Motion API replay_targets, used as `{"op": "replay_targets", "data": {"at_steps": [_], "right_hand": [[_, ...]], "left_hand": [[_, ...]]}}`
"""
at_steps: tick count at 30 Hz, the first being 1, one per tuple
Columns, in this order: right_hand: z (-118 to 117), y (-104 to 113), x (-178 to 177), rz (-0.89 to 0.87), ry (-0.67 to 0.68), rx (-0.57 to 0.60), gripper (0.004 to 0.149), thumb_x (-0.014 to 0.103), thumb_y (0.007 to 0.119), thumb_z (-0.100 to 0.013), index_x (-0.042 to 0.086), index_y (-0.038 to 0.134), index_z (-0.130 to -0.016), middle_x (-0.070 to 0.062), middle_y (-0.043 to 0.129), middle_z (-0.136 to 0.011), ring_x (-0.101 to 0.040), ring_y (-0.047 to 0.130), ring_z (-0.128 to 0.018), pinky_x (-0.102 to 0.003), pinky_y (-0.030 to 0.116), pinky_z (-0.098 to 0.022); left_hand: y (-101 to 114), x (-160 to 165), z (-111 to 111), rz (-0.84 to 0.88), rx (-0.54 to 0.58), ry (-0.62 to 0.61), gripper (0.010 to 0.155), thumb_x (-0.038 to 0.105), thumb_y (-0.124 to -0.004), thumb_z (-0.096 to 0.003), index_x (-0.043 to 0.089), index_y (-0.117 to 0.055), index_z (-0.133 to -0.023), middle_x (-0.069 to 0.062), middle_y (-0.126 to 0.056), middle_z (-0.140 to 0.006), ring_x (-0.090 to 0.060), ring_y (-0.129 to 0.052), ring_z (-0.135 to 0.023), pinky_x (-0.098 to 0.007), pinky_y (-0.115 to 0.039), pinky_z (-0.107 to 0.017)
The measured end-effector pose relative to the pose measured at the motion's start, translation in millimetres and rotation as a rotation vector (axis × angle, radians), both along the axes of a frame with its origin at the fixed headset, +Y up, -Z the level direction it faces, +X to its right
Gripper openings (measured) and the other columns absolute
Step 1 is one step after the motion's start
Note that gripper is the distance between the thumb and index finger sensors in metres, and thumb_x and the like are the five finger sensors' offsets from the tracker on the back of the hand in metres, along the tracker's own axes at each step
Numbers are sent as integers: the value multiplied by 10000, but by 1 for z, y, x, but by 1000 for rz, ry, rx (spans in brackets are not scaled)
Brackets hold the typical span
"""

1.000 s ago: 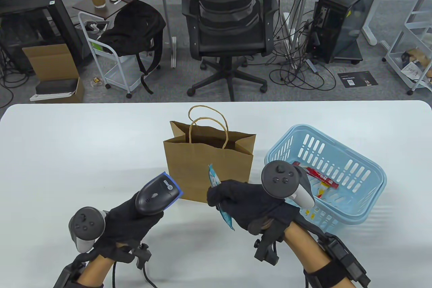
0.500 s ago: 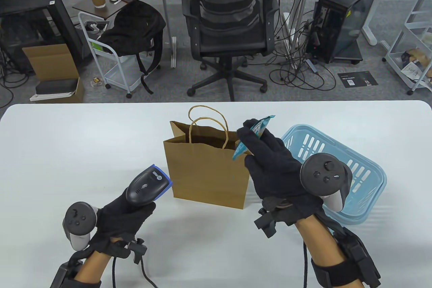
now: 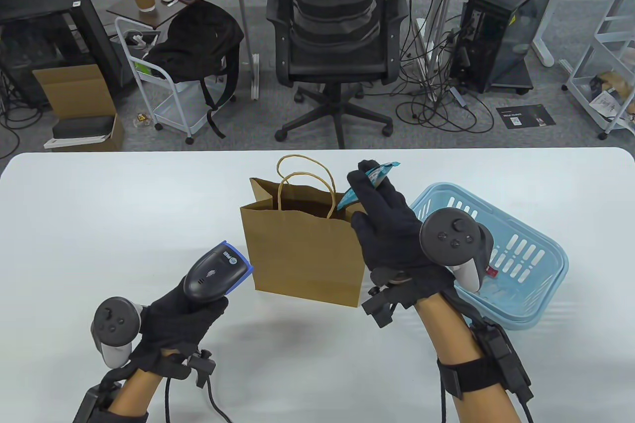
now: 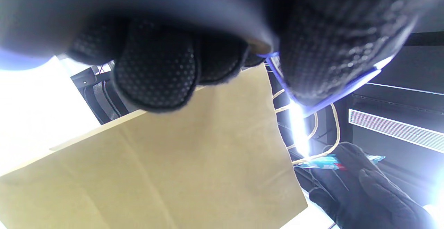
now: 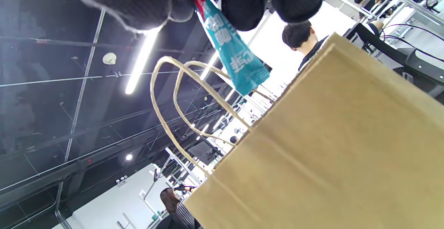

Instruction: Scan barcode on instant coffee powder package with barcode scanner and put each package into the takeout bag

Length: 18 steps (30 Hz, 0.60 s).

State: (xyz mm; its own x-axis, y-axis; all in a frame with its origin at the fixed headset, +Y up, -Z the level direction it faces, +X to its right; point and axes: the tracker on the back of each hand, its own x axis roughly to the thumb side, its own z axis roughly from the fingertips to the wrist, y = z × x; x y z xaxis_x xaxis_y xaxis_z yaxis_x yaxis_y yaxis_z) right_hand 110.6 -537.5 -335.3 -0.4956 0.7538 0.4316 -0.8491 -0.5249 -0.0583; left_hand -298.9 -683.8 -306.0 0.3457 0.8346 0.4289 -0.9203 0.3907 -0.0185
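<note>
A brown paper takeout bag (image 3: 302, 249) stands open at mid-table, rope handles up. My right hand (image 3: 382, 214) pinches a teal coffee packet (image 3: 369, 182) above the bag's right rim; the packet (image 5: 232, 50) hangs from my fingertips (image 5: 242, 3) over the bag (image 5: 329, 159). My left hand (image 3: 183, 316) grips a grey barcode scanner (image 3: 213, 271) with a blue nose, left of the bag and pointing toward it. In the left wrist view my fingers (image 4: 156, 73) curl round the scanner, with the bag (image 4: 156, 173) and the packet (image 4: 329, 161) beyond.
A light blue plastic basket (image 3: 526, 249) sits right of the bag, partly behind my right wrist, with a red packet end (image 3: 491, 271) showing inside. An office chair (image 3: 337, 36) stands beyond the table's far edge. White tabletop (image 3: 99, 219) stretches to the left.
My right hand carried the packet from in front of the bag up to its right rim, then a little further left and up. The left hand with the scanner drew slightly back left.
</note>
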Motion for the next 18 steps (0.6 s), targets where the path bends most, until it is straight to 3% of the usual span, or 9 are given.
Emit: {"op": "replay_targets", "data": {"at_steps": [18], "right_hand": [[-11,-18,-14,332,-43,-12,612,379,729,-531,327,564,-1118,-16,341,-1279,-383,451,-1121,-581,472,-807]], "left_hand": [[0,2,2,-20,14,-10,599,544,-896,-425,306,-724,-948,73,-947,-732,-198,-1070,-527,-434,-876,-496]]}}
